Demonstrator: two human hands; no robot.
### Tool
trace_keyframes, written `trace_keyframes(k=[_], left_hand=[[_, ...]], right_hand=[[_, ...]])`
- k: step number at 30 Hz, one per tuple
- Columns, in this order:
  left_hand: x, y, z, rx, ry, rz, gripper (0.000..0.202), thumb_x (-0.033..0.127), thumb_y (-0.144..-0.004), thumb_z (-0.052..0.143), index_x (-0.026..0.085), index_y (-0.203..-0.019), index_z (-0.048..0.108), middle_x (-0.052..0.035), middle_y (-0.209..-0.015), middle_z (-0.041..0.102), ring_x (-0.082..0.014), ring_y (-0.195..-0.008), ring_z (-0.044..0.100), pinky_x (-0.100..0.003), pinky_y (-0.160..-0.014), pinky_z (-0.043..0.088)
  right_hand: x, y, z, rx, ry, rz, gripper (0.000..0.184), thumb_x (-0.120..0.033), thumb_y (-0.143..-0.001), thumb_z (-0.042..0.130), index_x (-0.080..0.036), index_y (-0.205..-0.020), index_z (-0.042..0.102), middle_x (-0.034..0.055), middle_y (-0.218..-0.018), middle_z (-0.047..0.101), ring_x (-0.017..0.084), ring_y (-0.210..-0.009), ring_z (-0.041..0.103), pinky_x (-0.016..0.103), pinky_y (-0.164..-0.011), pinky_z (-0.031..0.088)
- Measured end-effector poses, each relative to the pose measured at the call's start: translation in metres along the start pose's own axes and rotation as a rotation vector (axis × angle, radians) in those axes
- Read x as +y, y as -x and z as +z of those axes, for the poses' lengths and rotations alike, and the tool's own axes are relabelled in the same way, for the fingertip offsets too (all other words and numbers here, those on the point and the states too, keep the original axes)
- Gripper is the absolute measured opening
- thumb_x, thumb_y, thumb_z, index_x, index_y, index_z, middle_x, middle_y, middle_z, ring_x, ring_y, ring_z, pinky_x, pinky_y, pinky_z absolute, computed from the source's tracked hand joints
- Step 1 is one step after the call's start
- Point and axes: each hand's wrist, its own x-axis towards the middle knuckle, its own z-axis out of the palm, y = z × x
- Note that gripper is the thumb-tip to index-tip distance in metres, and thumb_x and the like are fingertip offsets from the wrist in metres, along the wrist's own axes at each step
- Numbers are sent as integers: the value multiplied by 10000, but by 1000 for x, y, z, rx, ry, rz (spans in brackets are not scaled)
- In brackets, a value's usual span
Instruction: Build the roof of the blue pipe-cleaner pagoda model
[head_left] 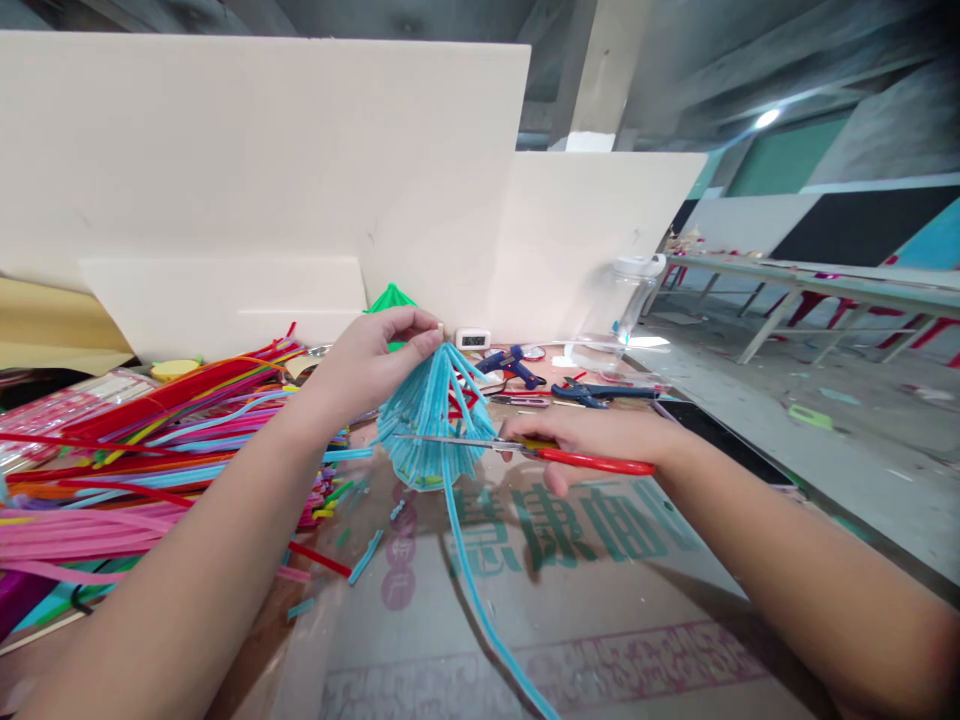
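Observation:
A small umbrella-shaped cone of light-blue pipe cleaners (427, 410) stands over the table, with red pieces showing through a gap on its right side. My left hand (394, 345) pinches it at the top, where a short pale stick tip pokes out. My right hand (559, 445) is closed around red-handled scissors (592, 461). Their thin blades lie across the front of the cone, where a long light-blue pipe cleaner (471, 575) hangs from it and runs down over the table. Whether the blades touch that strand, I cannot tell.
Bundles of coloured pipe cleaners (97, 530) spread across the left. Behind the cone are a green cone (391, 298), a small digital clock (472, 340), a blue glue gun (514, 366), dark pliers (604, 393) and a clear bottle (619, 310). White boards (262, 150) stand at the back.

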Motion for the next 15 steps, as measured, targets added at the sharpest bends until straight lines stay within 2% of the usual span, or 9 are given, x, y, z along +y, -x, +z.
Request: trace_keyframes(k=[4,10,15], left_hand=[[0,0,1,7,-1,-11,281,425,-868,554,185,-951,675,-30,-859,686,-185,-806,615,-349,-815,499],[-1,1,0,0,8,-3,286,434,-870,561,182,-949,671,-33,-895,694,-180,-821,617,-339,-826,490],[0,0,0,2,0,-6,285,432,-868,563,182,-950,673,-35,-897,693,-187,-831,618,-347,-828,492]], right_hand=[[3,0,1,18,-6,-22,180,-262,-863,580,-213,-1034,602,-12,-896,635,160,-856,609,269,-791,432],[6,4,0,-34,-18,-51,287,-265,-842,620,-199,-1118,580,-13,-840,641,169,-843,597,275,-782,435],[2,1,0,-21,-51,-26,236,-220,-855,586,-206,-1090,579,-28,-816,632,150,-772,596,265,-754,436]])
